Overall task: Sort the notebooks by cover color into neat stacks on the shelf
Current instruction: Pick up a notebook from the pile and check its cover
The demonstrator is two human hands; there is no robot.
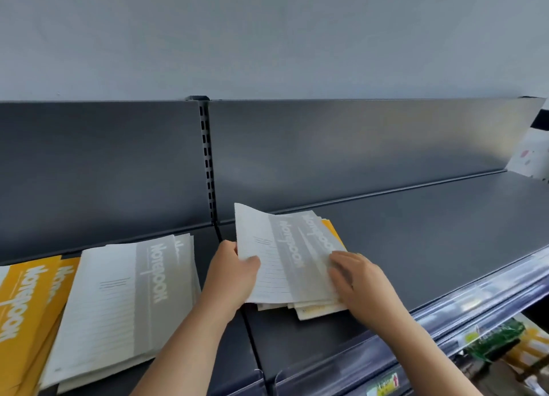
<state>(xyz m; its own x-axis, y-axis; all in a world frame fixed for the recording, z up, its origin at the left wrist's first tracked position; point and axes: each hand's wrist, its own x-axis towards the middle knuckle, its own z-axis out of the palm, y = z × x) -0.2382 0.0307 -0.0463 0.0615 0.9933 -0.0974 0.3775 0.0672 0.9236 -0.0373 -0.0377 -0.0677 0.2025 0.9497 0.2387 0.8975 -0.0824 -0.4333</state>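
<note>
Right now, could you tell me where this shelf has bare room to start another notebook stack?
The widest bare patch is the shelf right of the mixed notebook pile, between back panel and front price rail. The left hand fills the gap between that pile and the gray notebook stack. Further left is crowded: it meets the yellow notebook stack.
</note>
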